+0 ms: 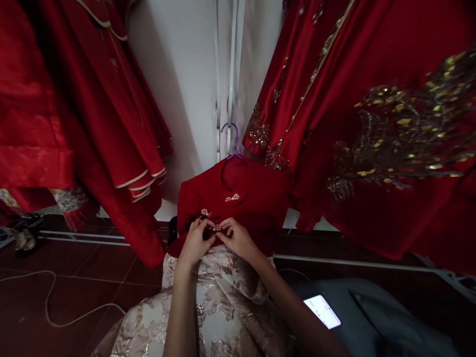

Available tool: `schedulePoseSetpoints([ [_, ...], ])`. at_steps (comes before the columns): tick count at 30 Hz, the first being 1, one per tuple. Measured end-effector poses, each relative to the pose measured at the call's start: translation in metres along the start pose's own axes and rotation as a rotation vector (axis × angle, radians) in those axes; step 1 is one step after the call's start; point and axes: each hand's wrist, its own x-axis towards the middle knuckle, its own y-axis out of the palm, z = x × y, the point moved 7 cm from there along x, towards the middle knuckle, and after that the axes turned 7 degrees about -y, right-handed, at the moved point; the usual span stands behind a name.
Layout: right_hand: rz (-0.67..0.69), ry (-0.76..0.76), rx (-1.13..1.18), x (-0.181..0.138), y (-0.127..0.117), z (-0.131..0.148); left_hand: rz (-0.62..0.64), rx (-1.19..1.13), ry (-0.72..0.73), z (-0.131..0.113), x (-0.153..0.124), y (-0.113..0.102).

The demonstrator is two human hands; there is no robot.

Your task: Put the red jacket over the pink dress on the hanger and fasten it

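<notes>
A red garment [256,193] on a purple hanger [235,144] lies in front of me, its lower part over the pale floral brocade fabric [219,297]. Pearl flower fasteners run down its front: one pearl fastener [232,197] near the neck, another flower piece [205,212] to the left. Lower down, my left hand [195,242] and my right hand [238,239] meet. Thumbs and index fingers of both pinch a small pearl fastener [216,228] from its two sides. The fingertips cover part of it, so I cannot tell whether it is fastened.
Red garments [111,99] hang at the left, and a sequined red garment [401,129] hangs close at the right. A lit phone [322,311] lies on a dark grey surface [357,297] beside my right forearm. A pale cable [55,297] curls across the tiled floor.
</notes>
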Motion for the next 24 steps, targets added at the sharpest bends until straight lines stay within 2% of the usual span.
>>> schedulePoseSetpoints([
  [4, -0.017, 0.068, 0.017, -0.001, 0.002, -0.006, -0.024, 0.02, -0.055, 0.006, 0.001, 0.001],
  [17, -0.084, 0.065, -0.002, -0.007, 0.003, -0.006, -0.065, 0.031, -0.035, 0.002, 0.003, -0.003],
  [24, -0.148, 0.067, -0.084, -0.011, 0.002, -0.008, -0.066, 0.033, 0.049, -0.002, 0.003, -0.001],
])
